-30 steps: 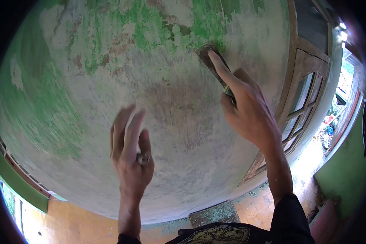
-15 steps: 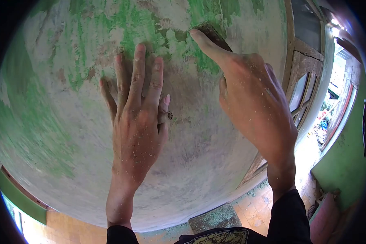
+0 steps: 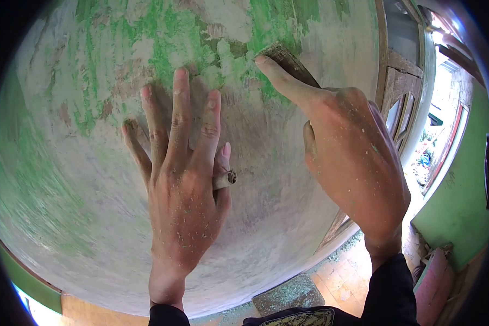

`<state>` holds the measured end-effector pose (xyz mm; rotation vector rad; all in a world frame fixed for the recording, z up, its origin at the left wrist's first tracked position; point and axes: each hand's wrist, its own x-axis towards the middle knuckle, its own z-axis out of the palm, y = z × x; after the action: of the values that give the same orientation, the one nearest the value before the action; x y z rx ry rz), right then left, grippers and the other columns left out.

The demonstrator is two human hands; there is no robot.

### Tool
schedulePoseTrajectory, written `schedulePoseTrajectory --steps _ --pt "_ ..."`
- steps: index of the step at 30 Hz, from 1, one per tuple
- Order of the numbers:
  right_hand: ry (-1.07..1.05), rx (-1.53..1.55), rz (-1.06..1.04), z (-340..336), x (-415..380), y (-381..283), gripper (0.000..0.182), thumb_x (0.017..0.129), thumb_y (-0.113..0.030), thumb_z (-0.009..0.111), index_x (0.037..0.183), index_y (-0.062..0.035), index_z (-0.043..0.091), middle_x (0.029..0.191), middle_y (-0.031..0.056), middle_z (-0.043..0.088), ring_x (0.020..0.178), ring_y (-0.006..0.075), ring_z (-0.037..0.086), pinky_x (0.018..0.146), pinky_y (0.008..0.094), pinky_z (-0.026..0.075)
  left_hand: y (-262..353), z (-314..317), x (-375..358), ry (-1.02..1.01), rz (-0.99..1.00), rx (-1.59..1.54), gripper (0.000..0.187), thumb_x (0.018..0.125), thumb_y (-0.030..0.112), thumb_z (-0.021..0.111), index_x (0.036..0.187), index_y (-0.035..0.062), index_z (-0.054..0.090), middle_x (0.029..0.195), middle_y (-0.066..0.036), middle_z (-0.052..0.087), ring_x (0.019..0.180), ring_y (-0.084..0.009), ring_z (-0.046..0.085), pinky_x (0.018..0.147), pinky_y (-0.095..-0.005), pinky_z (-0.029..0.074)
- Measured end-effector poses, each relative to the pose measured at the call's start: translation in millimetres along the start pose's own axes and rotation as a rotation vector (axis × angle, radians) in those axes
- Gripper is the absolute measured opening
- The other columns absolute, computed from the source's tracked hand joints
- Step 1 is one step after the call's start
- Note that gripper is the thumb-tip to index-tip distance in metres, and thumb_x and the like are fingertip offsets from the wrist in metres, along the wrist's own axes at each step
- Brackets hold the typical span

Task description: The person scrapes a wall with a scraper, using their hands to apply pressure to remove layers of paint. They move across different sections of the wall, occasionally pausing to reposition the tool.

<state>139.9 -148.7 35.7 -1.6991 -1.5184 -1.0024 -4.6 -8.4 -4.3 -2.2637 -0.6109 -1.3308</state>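
Green paint in ragged patches covers the upper part of a pale wall [image 3: 266, 217]. My left hand [image 3: 185, 179] lies against the wall with its fingers spread, and a small cigarette-like roll [image 3: 224, 180] sticks out between its thumb and index finger. My right hand [image 3: 348, 146] is wrapped round a flat, dark scraper [image 3: 292, 66], its index finger stretched along the tool. The scraper's end touches the wall at the edge of the green paint. Paint flecks dot the backs of both hands.
A wooden-framed window [image 3: 402, 103] stands to the right, beside a bright opening. Below the wall, a dusty grey slab [image 3: 290, 295] lies on the tiled floor [image 3: 339, 282] among paint flakes. A pink object [image 3: 436, 285] rests at the lower right, near a green wall [image 3: 451, 217].
Both hands appear slightly lower in the view, the right hand with the scraper also further right. The fingers of my left hand are spread wider.
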Motion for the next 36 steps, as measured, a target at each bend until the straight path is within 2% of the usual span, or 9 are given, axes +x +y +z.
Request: schedulePoseTrajectory --steps 4,6,13,15,22,27,30,33,36 --pt "0.010 0.015 0.008 2.9 -2.0 1.9 0.072 0.080 0.020 0.050 0.146 -0.0090 0.054 0.120 0.0271 0.064 0.097 0.0476 0.066 0.088 0.0495 0.054 4.0 1.6 -2.2 0.006 -0.016 -0.006 0.052 0.102 0.023 0.056 0.153 0.0286 0.048 0.169 0.001 0.025 0.158 -0.0331 0.013 0.125 -0.0631 0.009" --pt "-0.074 0.078 0.147 -1.6 0.2 -6.0 0.072 0.079 0.020 0.050 0.145 -0.0094 0.054 0.120 0.0276 0.065 0.095 0.0485 0.065 0.087 0.0494 0.054 4.5 1.8 -2.1 0.013 -0.021 -0.014 0.051 0.102 0.023 0.056 0.152 0.0285 0.049 0.169 0.001 0.025 0.158 -0.0333 0.013 0.125 -0.0632 0.009" --pt "0.011 0.000 0.092 6.2 1.3 -5.6 0.074 0.079 0.019 0.050 0.146 -0.0109 0.054 0.117 0.0276 0.066 0.092 0.0465 0.068 0.086 0.0495 0.054 3.0 0.2 -3.6 -0.010 -0.039 -0.025 0.052 0.100 0.020 0.057 0.151 0.0290 0.051 0.169 0.001 0.026 0.158 -0.0330 0.013 0.125 -0.0624 0.008" --pt "-0.104 -0.041 0.144 -4.5 7.5 -10.4 0.074 0.079 0.019 0.050 0.147 -0.0111 0.053 0.117 0.0277 0.066 0.093 0.0466 0.067 0.086 0.0499 0.054 3.8 0.3 -3.7 -0.015 -0.046 -0.027 0.052 0.100 0.020 0.057 0.151 0.0291 0.051 0.169 0.001 0.026 0.158 -0.0328 0.013 0.125 -0.0621 0.008" --pt "-0.020 -0.046 0.136 5.1 6.4 -9.6 0.075 0.079 0.018 0.050 0.148 -0.0117 0.052 0.111 0.0285 0.066 0.088 0.0457 0.067 0.082 0.0511 0.053 4.5 2.1 -4.0 -0.008 -0.052 -0.012 0.054 0.099 0.019 0.058 0.151 0.0294 0.050 0.169 0.001 0.026 0.158 -0.0318 0.013 0.126 -0.0611 0.008" --pt "-0.146 -0.001 0.185 -1.7 7.1 -11.6 0.075 0.079 0.018 0.052 0.147 -0.0123 0.053 0.111 0.0280 0.067 0.086 0.0442 0.068 0.081 0.0510 0.053 3.7 4.5 -4.1 0.010 -0.039 -0.011 0.055 0.098 0.019 0.059 0.152 0.0293 0.050 0.169 0.000 0.026 0.158 -0.0327 0.013 0.125 -0.0619 0.009" --pt "0.011 -0.016 0.070 14.1 3.9 -0.9 0.075 0.079 0.018 0.052 0.147 -0.0124 0.053 0.109 0.0284 0.067 0.083 0.0447 0.068 0.080 0.0514 0.053 5.2 5.2 -3.4 -0.004 -0.046 -0.012 0.055 0.098 0.020 0.059 0.152 0.0290 0.049 0.169 0.000 0.025 0.158 -0.0334 0.013 0.125 -0.0622 0.008" --pt "-0.068 0.014 0.209 11.1 3.0 -13.5 0.073 0.080 0.018 0.051 0.147 -0.0123 0.053 0.109 0.0279 0.068 0.082 0.0447 0.068 0.081 0.0507 0.055 3.2 4.5 -4.7 0.007 -0.042 -0.022 0.055 0.099 0.020 0.059 0.153 0.0285 0.049 0.169 0.000 0.025 0.158 -0.0337 0.013 0.125 -0.0621 0.007" --pt "-0.127 0.000 0.149 -2.1 5.7 -10.1 0.073 0.081 0.019 0.050 0.147 -0.0112 0.052 0.119 0.0260 0.067 0.092 0.0455 0.068 0.087 0.0495 0.056 5.1 4.5 -4.0 -0.010 -0.038 -0.011 0.056 0.099 0.020 0.059 0.153 0.0283 0.048 0.169 0.000 0.024 0.158 -0.0339 0.013 0.125 -0.0620 0.007"
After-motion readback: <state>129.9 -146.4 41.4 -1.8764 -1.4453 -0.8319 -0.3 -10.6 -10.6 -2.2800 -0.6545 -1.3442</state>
